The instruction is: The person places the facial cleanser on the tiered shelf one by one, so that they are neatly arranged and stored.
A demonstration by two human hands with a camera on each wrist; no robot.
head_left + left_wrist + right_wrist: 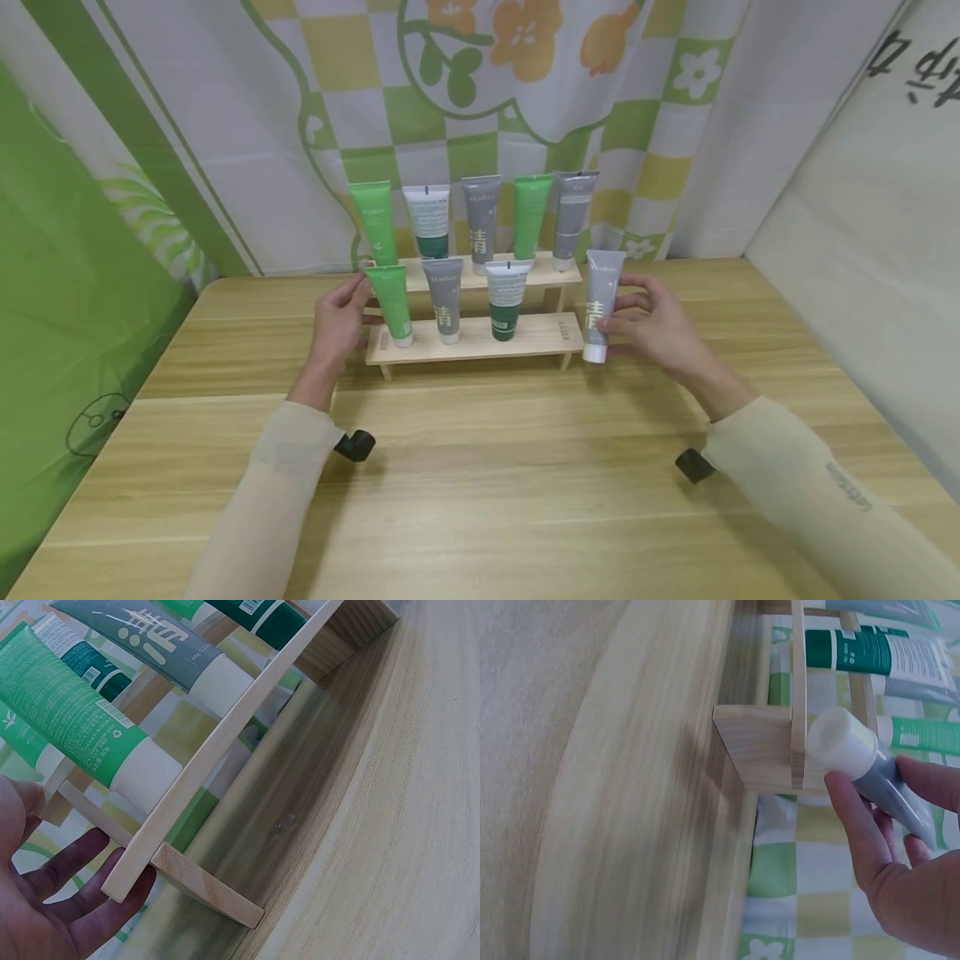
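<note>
A two-tier wooden stand (480, 344) holds several squeeze tubes, caps down. Three tubes are on the lower tier: a light green tube (391, 302), a grey tube (446, 298) and a white-and-dark-green tube (506, 300). Beyond the stand's right end, my right hand (656, 325) pinches another grey tube (900, 796) between thumb and fingers. Its white cap (843, 741) points down, near the lower tier's right end. My left hand (339, 321) is at the stand's left end. In the left wrist view, its spread fingers (101, 904) touch the lower board's end.
On the upper tier stand light green tubes (372, 221), a white-and-dark-green tube (428, 221) and grey tubes (482, 221). A checked, flowered curtain (480, 125) hangs behind the wooden table (480, 492). Green cloth lies left, a pale wall right.
</note>
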